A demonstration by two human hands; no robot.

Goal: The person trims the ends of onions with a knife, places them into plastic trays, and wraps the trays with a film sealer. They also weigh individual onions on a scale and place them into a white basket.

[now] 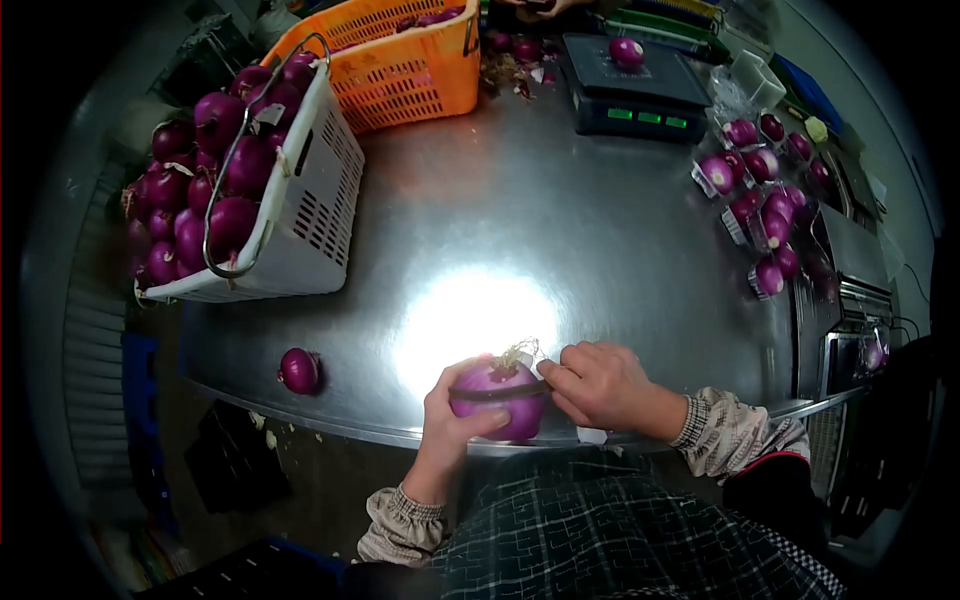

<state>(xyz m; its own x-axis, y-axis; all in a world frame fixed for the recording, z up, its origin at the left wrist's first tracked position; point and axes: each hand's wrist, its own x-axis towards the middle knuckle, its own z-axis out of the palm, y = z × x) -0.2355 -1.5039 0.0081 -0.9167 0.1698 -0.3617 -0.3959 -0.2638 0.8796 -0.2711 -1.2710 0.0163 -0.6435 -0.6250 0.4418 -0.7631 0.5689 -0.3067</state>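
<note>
My left hand (450, 415) is wrapped round a large red onion (508, 420) just above the near edge of the steel table. Dry roots (520, 352) stick up from the top of this onion. A thin dark blade, seemingly a knife (490, 393), lies across the onion's near side. Its handle is hidden inside my right hand (605, 388), which is closed at the onion's right with the thumb and forefinger close to the roots. To the left on the table sits a single red onion (299, 371).
At the left stands a white basket (325, 215) heaped with red onions, beside an orange basket (410, 85). A digital scale (640, 90) bears one onion (627, 53). Several packed onions (775, 215) lie at the right, near a metal machine (850, 260). Another person's hands (540, 10) show at the far edge.
</note>
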